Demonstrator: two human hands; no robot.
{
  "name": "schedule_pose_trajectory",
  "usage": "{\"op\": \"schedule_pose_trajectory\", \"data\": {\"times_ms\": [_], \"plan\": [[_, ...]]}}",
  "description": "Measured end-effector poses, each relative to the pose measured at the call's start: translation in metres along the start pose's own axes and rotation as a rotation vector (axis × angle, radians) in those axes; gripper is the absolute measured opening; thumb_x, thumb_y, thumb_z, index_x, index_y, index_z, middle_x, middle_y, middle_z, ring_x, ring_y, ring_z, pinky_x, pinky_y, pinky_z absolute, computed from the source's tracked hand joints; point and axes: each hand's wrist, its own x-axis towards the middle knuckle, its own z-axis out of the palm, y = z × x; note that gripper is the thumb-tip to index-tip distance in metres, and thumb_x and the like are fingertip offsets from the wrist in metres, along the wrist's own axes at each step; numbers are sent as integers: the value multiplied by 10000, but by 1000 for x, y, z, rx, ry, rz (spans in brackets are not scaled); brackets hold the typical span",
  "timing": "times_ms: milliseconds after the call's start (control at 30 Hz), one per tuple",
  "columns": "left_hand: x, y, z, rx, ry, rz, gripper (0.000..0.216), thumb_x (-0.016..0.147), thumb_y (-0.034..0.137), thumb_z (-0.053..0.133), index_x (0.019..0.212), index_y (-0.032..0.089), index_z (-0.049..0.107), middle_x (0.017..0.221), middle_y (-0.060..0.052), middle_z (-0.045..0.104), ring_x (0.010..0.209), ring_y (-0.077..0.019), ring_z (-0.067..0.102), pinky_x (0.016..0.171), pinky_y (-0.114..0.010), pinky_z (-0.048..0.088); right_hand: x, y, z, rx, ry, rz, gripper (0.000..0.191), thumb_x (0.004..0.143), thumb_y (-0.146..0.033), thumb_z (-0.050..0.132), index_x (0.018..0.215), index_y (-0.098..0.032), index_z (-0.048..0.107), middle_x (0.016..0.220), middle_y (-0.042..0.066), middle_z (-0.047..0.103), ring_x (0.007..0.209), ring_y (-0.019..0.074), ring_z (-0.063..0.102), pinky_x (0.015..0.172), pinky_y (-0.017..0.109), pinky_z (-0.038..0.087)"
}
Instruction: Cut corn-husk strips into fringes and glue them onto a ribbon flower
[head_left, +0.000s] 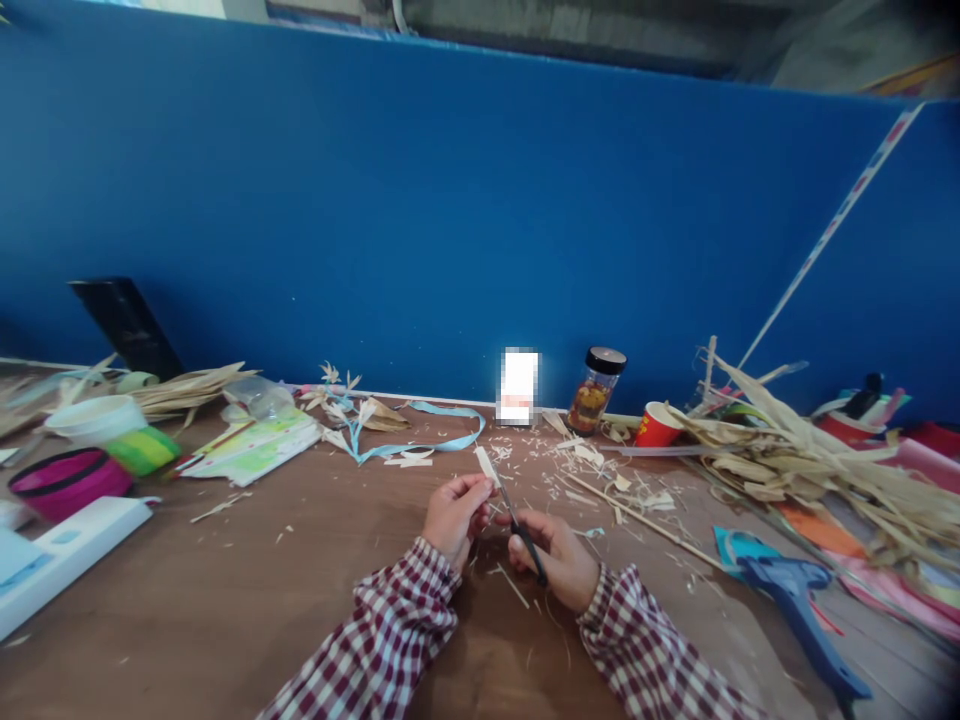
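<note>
By the left hand (454,515) a pale husk-like strip (484,461) is pinched; at its five o'clock, scissors (530,550) are gripped by the right hand (562,562).

Plaid sleeves (394,625): maroon/white check. Strip (486,466): off-white. Scissors (530,551): black handles, grey blades. Glue gun (802,605): dull blue. Jar (590,400): black lid, amber-brown contents. Paper cup (654,429): red, yellow marking, pale interior. Ribbon (450,410): light blue. Dried husks (750,450): straw-tan. Round container (79,485): magenta, black rim. Painted sheet (259,450): white, green-yellow patches. Partition (420,200): deep blue. Tabletop (255,600): brown.
</note>
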Motion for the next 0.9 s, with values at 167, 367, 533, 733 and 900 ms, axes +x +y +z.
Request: {"op": "schedule_pose_trajectory", "data": {"times_ms": [167,367,533,733,900], "plan": [[-1,0,-1,13,-13,5,226,532,223,726,681,89,622,572,-17,606,390,-26,441,359,-134,356,1,-2,1,-16,6,4,418,736,-428,559,1025,-127,548,585,-26,494,515,82,439,483,197,366],[-1,-1,0,15,-2,-5,241,509,230,738,665,91,618,559,-17,606,387,-29,443,358,-137,348,2,0,0,-22,14,9,410,745,-425,549,1029,-129,548,588,-24,495,522,86,446,490,199,375],[-1,-1,0,27,-4,-3,242,507,239,737,659,94,617,560,-16,605,386,-29,444,359,-139,348,1,3,0,-17,14,6,403,747,-415,554,1036,-134,543,602,-22,505,529,86,456,497,199,380],[-1,-2,0,36,-9,-5,235,519,233,730,666,92,613,561,-15,603,390,-31,444,359,-138,346,0,1,1,-28,16,11,411,743,-431,551,1032,-140,547,561,-35,489,491,82,437,475,197,366],[0,-3,-1,41,-8,-8,232,525,231,727,671,90,615,557,-14,597,391,-31,443,357,-139,345,0,-2,1,-41,25,22,423,732,-449,553,1019,-137,553,556,-31,492,486,90,439,471,206,363]]}}
